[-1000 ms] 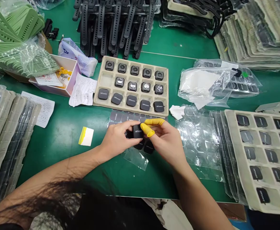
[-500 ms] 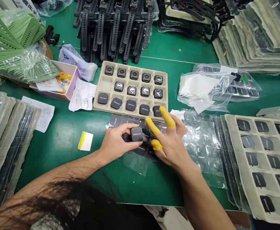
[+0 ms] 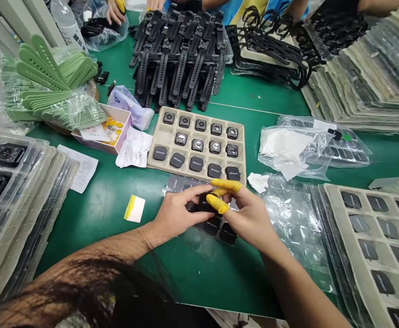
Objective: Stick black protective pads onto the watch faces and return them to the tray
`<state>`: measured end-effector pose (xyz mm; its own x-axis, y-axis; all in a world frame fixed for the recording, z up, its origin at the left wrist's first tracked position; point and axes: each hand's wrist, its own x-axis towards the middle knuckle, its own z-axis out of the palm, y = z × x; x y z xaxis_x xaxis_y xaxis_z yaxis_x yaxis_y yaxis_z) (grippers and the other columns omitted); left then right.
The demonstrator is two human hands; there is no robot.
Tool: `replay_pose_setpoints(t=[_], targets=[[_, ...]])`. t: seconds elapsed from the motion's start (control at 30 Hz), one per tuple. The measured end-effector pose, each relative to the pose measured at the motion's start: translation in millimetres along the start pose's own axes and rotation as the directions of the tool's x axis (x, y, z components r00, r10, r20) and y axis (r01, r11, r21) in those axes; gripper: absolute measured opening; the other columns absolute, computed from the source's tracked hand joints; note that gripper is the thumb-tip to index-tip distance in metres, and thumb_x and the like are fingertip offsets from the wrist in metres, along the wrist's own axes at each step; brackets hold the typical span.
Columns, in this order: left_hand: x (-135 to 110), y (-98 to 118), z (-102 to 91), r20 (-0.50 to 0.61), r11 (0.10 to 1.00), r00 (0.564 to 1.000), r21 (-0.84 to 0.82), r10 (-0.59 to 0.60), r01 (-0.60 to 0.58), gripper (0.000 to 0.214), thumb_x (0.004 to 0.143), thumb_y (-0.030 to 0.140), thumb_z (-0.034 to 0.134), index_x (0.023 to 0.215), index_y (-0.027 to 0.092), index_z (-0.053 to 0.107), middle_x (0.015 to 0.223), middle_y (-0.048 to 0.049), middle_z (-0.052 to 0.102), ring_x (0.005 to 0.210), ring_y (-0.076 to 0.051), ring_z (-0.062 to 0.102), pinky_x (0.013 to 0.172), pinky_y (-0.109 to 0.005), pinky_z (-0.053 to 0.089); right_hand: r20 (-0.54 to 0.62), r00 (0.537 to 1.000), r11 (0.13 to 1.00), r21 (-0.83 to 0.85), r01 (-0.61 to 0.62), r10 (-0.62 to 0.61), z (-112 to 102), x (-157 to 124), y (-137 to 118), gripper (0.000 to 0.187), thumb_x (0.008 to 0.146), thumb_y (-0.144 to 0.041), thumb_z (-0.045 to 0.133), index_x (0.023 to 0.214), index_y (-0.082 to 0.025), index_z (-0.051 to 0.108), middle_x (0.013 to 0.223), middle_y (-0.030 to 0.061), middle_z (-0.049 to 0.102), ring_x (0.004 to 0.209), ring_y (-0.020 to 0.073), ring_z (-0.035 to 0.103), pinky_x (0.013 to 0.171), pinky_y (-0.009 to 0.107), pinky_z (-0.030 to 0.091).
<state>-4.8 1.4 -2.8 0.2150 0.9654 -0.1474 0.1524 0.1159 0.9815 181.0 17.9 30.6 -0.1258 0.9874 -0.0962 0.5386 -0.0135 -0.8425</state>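
Observation:
A square black smartwatch body with white lettering on its face is pinched at its left side by my left hand. My right hand, with yellow finger cots on its fingertips, closes on the right side of the same watch body and partly covers it. Beneath both hands lies a clear sheet with black square lettered films. Just beyond them a beige tray holds several watch bodies; its near row shows lettered faces, and the farther rows show backs with round sensors.
Stacked trays stand at left, and another loaded tray at right. Crumpled clear plastic lies right of my hands, a yellow-edged white pad left. Beyond are green straps, black-strapped watches and other people's hands.
My right hand has moved left and its fingers have closed onto the watch body. My left hand still holds it. The view has tilted up, showing people across the table.

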Motion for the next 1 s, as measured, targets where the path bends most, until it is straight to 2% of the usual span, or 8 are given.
replay_pose_setpoints(t=[0.17, 0.23, 0.3, 0.47, 0.63, 0.77, 0.87, 1.0], targets=[[-1, 2, 1.2, -0.013, 0.999, 0.999, -0.013, -0.047, 0.046, 0.066, 0.081, 0.028, 0.074, 0.143, 0.023, 0.052, 0.094, -0.0005, 0.081, 0.092, -0.02, 0.076, 0.093, -0.035, 0.057, -0.203, 0.979, 0.977, 0.204, 0.06, -0.018, 27, 96, -17, 0.021, 0.08, -0.033, 0.074, 0.097, -0.021, 0.073, 0.098, 0.0047, 0.074, 0.09, 0.0187, 0.068, 0.083, 0.034, 0.054], [-1, 0, 2.1, -0.004, 1.0, 1.0, 0.008, -0.003, 0.003, 0.055, 0.084, 0.022, 0.068, 0.138, 0.024, 0.058, 0.096, -0.0007, 0.081, 0.093, -0.02, 0.076, 0.094, -0.036, 0.058, -0.071, 0.996, 0.98, 0.192, 0.058, -0.045, 51, 143, -21, 0.019, 0.083, -0.026, 0.07, 0.1, -0.018, 0.072, 0.099, 0.0055, 0.074, 0.091, 0.0181, 0.068, 0.085, 0.034, 0.054], [-1, -3, 2.7, 0.01, 0.999, 0.999, 0.013, 0.045, -0.046, 0.051, 0.084, 0.019, 0.066, 0.134, 0.026, 0.061, 0.097, -0.0012, 0.081, 0.094, -0.02, 0.076, 0.095, -0.037, 0.059, 0.089, 0.994, 0.998, -0.009, 0.064, -0.063, 68, 176, -22, 0.021, 0.084, -0.025, 0.068, 0.103, -0.016, 0.072, 0.098, 0.006, 0.073, 0.092, 0.0195, 0.068, 0.088, 0.036, 0.054], [-2, -5, 2.7, 0.025, 0.995, 0.995, 0.004, 0.097, -0.097, 0.047, 0.086, 0.015, 0.063, 0.13, 0.031, 0.065, 0.104, -0.0006, 0.08, 0.099, -0.021, 0.076, 0.095, -0.041, 0.061, 0.047, 0.991, 0.784, -0.606, 0.13, -0.128, 61, 177, -19, 0.031, 0.089, -0.035, 0.063, 0.109, -0.015, 0.074, 0.11, 0.0156, 0.065, 0.102, 0.0306, 0.063, 0.092, 0.047, 0.049], [-2, -3, 2.8, 0.007, 0.997, 0.998, 0.044, 0.067, -0.067, 0.048, 0.083, 0.014, 0.062, 0.13, 0.027, 0.067, 0.105, -0.0013, 0.08, 0.086, -0.02, 0.077, 0.087, -0.037, 0.063, 0.214, 0.976, 0.692, -0.709, 0.138, 0.025, 46, 169, -12, 0.042, 0.085, -0.033, 0.067, 0.121, -0.013, 0.07, 0.11, 0.0162, 0.063, 0.094, 0.0268, 0.065, 0.089, 0.042, 0.051], [-2, -3, 3.3, 0.012, 0.995, 1.0, 0.093, 0.022, -0.023, 0.05, 0.082, 0.016, 0.062, 0.131, 0.026, 0.065, 0.105, -0.0011, 0.08, 0.074, -0.018, 0.075, 0.078, -0.035, 0.063, 0.155, 0.986, 0.855, -0.518, 0.024, 0.066, 55, 186, -10, 0.037, 0.069, -0.026, 0.08, 0.103, -0.012, 0.073, 0.097, 0.009, 0.068, 0.087, 0.0225, 0.065, 0.085, 0.04, 0.053], [-2, -3, 3.4, 0.026, 0.996, 1.0, 0.092, 0.007, -0.009, 0.048, 0.082, 0.019, 0.064, 0.13, 0.024, 0.065, 0.105, -0.0019, 0.08, 0.083, -0.019, 0.076, 0.082, -0.036, 0.062, 0.086, 0.99, 0.99, -0.095, -0.104, 0.113, 53, 183, -11, 0.029, 0.067, -0.018, 0.077, 0.094, -0.012, 0.071, 0.086, 0.0041, 0.07, 0.072, 0.0173, 0.065, 0.075, 0.038, 0.057], [-2, 1, 1.7, -0.009, 0.997, 0.997, 0.04, -0.071, 0.072, 0.052, 0.082, 0.028, 0.072, 0.133, 0.025, 0.061, 0.106, -0.003, 0.08, 0.093, -0.021, 0.076, 0.09, -0.038, 0.06, 0.038, 0.988, 0.892, 0.426, -0.152, 0.151, 26, 131, -12, 0.028, 0.062, -0.018, 0.082, 0.087, -0.015, 0.07, 0.089, 0.0041, 0.073, 0.081, 0.0196, 0.071, 0.08, 0.039, 0.061]])
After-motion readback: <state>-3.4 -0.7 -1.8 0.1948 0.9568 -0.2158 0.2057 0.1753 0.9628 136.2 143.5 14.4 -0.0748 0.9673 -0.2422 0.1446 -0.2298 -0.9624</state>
